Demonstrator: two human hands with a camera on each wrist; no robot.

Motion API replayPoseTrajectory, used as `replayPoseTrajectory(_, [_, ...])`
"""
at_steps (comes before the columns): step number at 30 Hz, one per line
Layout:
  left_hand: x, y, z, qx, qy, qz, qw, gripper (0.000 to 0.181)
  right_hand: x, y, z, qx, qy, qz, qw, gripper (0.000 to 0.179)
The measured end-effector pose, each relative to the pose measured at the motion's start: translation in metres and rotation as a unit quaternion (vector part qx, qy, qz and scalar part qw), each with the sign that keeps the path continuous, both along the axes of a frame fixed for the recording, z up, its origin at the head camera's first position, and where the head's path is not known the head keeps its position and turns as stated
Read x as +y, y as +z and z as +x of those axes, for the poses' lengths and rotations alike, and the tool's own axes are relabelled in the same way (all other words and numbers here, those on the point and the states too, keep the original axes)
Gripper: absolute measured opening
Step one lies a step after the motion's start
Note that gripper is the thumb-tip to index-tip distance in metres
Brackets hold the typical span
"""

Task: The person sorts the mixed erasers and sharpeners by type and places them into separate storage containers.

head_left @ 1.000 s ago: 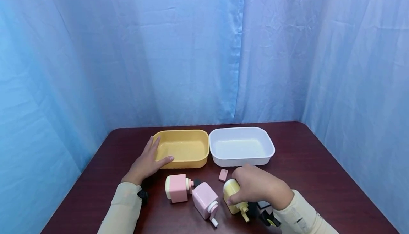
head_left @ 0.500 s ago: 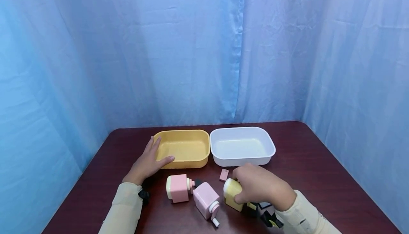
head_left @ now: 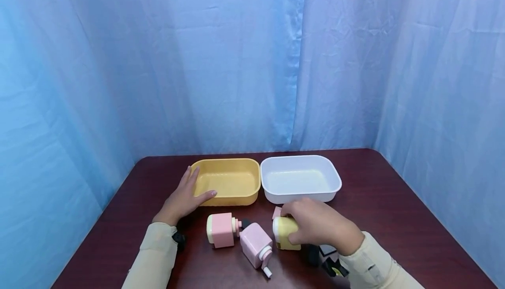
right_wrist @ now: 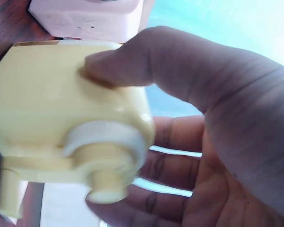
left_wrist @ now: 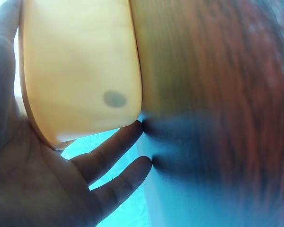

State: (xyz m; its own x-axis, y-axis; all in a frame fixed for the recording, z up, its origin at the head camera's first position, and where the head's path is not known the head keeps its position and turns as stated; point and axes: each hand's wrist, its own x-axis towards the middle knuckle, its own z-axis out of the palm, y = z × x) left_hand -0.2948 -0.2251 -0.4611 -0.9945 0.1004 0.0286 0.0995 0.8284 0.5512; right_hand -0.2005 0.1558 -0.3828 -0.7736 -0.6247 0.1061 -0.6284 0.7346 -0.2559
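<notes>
In the head view, my right hand (head_left: 315,223) grips a boxy yellow hand-crank pencil sharpener (head_left: 287,234) on the near side of the table. The right wrist view shows the thumb pressing the yellow body (right_wrist: 42,90), with fingers behind it and its white collar and crank visible. My left hand (head_left: 183,199) rests spread at the left end of a yellow tray (head_left: 246,200), thumb over the near rim. From the left wrist, two straight fingers (left_wrist: 123,182) show beside the tray wall. A pink sharpener (head_left: 222,230) and a lilac crank sharpener (head_left: 254,244) lie between the hands.
A white tray (head_left: 301,198) stands against the yellow one. A small pink block (head_left: 277,212) is partly hidden behind the right hand. Black items (head_left: 335,267) and a small black-edged white piece (head_left: 327,249) lie by the right wrist. Blue curtains (head_left: 236,61) enclose the table (head_left: 386,219).
My right hand has turned and slightly raised the yellow sharpener, so its crank is now hidden in the head view. The left hand stays on the yellow tray.
</notes>
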Motion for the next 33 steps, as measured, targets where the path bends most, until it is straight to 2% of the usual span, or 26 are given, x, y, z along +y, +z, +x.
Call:
replayPoseTrajectory(8, [0.002, 0.002, 0.0, 0.001, -0.002, -0.001, 1.0, 0.121, -0.001, -0.008, -0.012, -0.052, -0.005, -0.028, 0.9982, 0.03])
replayPoseTrajectory(17, [0.003, 0.003, -0.001, 0.0, 0.0, -0.003, 1.0, 0.121, 0.003, -0.02, -0.023, -0.036, 0.009, -0.059, 0.9976, 0.03])
replayPoseTrajectory(22, [0.003, 0.003, 0.001, 0.0, 0.001, -0.001, 1.0, 0.118, 0.005, -0.026, -0.03, -0.044, 0.008, -0.079, 0.9959, 0.029])
replayPoseTrajectory(33, [0.001, 0.002, 0.001, -0.001, 0.004, -0.002, 1.0, 0.121, 0.008, -0.043, -0.038, -0.061, -0.001, -0.102, 0.9929, 0.037])
